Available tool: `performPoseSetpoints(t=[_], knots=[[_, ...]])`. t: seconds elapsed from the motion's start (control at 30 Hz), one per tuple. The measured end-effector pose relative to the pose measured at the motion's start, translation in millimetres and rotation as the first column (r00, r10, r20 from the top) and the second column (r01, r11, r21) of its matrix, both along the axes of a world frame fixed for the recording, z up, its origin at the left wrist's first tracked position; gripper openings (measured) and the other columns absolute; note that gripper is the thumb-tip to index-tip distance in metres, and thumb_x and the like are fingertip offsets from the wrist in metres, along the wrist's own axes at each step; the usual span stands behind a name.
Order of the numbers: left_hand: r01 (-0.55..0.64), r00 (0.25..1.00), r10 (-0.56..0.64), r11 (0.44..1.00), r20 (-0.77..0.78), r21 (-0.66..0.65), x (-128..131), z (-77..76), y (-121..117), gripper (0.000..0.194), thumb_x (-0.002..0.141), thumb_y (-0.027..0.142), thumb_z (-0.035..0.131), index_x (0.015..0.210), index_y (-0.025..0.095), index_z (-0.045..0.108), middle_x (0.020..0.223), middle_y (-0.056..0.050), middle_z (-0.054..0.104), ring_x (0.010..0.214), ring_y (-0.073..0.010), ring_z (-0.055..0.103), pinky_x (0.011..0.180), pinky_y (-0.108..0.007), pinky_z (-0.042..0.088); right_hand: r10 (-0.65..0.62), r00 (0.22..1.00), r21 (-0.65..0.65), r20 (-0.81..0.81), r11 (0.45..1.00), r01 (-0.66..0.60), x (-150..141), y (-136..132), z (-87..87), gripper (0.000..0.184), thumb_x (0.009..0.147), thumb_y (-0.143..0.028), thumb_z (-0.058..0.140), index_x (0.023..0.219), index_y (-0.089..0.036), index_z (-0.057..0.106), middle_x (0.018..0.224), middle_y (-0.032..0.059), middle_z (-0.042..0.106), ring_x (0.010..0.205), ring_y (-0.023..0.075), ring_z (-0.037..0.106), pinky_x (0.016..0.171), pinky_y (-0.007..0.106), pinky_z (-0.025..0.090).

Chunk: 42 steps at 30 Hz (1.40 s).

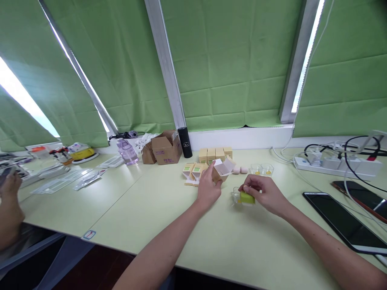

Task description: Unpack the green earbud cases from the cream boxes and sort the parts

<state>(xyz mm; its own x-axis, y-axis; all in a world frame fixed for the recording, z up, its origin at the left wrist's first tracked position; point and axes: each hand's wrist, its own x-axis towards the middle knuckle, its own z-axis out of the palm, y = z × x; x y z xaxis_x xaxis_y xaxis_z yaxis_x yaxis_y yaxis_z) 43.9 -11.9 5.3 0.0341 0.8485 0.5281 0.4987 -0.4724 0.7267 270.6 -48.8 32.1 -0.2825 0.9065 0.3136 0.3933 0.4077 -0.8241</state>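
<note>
My left hand (pixel 209 186) is closed around a small cardboard box (pixel 220 172), tan outside and white inside, with its flaps standing open. Pinched in the fingers of my right hand (pixel 262 191) is a small green block (pixel 247 197), low over the table. A see-through plastic holder (pixel 236 195) sits just left of the block; whether the two touch, I cannot tell. Beyond my left hand are open tan boxes (pixel 193 171) with green showing inside. Small pink pieces (pixel 240 170) and see-through cups (pixel 261 169) with yellow bits lie farther back.
Several closed tan boxes (pixel 215 154) stand in a row at the back, near a black cylinder (pixel 184 142) and a brown carton (pixel 165 149). Phones (pixel 344 219), cables and a power strip (pixel 335 164) occupy the right. Another person's hand (pixel 10 189) shows at far left.
</note>
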Motion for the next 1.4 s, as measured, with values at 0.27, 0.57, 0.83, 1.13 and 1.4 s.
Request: performPoseSetpoints(t=[0.27, 0.57, 0.83, 1.13, 1.4], knots=[[0.261, 0.795, -0.142, 0.958, 0.59, -0.121, 2, -1.1, 10, 0.069, 0.078, 0.025, 0.08, 0.135, 0.023, 0.041, 0.124, -0.013, 0.067, 0.119, -0.0275, 0.062, 0.091, -0.039, 0.055, -0.063, 0.981, 0.059, -0.186, 0.995, 0.075, -6, 11, -17.2, 0.031, 0.092, -0.056, 0.061, 0.095, -0.026, 0.071, 0.109, 0.0078, 0.078, 0.101, 0.0279, 0.072, 0.09, 0.043, 0.056], [0.397, 0.602, -0.131, 0.905, 0.788, -0.152, 3, -1.5, 13, 0.064, 0.069, 0.033, 0.089, 0.122, 0.022, 0.053, 0.118, -0.01, 0.071, 0.114, -0.0247, 0.066, 0.103, -0.043, 0.05, -0.054, 0.994, 0.084, -0.097, 0.994, 0.063, -6, 18, -33.6, 0.026, 0.096, -0.048, 0.056, 0.099, -0.027, 0.072, 0.109, 0.0061, 0.078, 0.101, 0.0265, 0.071, 0.088, 0.041, 0.053], [0.504, 0.497, -0.173, 0.855, 0.851, -0.121, 4, -2.0, 13, 0.054, 0.074, 0.03, 0.085, 0.121, 0.02, 0.061, 0.123, -0.01, 0.071, 0.112, -0.0251, 0.068, 0.097, -0.042, 0.056, -0.043, 0.999, 0.06, 0.011, 0.997, 0.042, -8, 17, -38.0, 0.024, 0.096, -0.044, 0.055, 0.099, -0.027, 0.071, 0.105, 0.0044, 0.078, 0.097, 0.0245, 0.071, 0.085, 0.038, 0.053], [0.609, 0.432, -0.226, 0.787, 0.873, -0.098, 7, 1.5, 7, 0.038, 0.085, 0.024, 0.07, 0.123, 0.019, 0.065, 0.131, -0.012, 0.069, 0.117, -0.0301, 0.067, 0.104, -0.059, 0.053, -0.01, 1.0, 0.0, -0.007, 1.0, 0.01, -9, 15, -38.3, 0.019, 0.09, -0.04, 0.061, 0.097, -0.026, 0.072, 0.091, 0.0036, 0.077, 0.088, 0.0241, 0.071, 0.078, 0.037, 0.054], [0.646, 0.408, -0.224, 0.756, 0.885, -0.107, 8, 0.5, 7, 0.035, 0.085, 0.025, 0.067, 0.119, 0.016, 0.068, 0.121, -0.013, 0.073, 0.117, -0.0298, 0.068, 0.107, -0.05, 0.05, -0.009, 0.996, 0.043, -0.089, 0.999, 0.013, -11, 10, -31.6, 0.026, 0.095, -0.045, 0.058, 0.109, -0.027, 0.069, 0.116, 0.0057, 0.075, 0.101, 0.0248, 0.07, 0.091, 0.041, 0.054]])
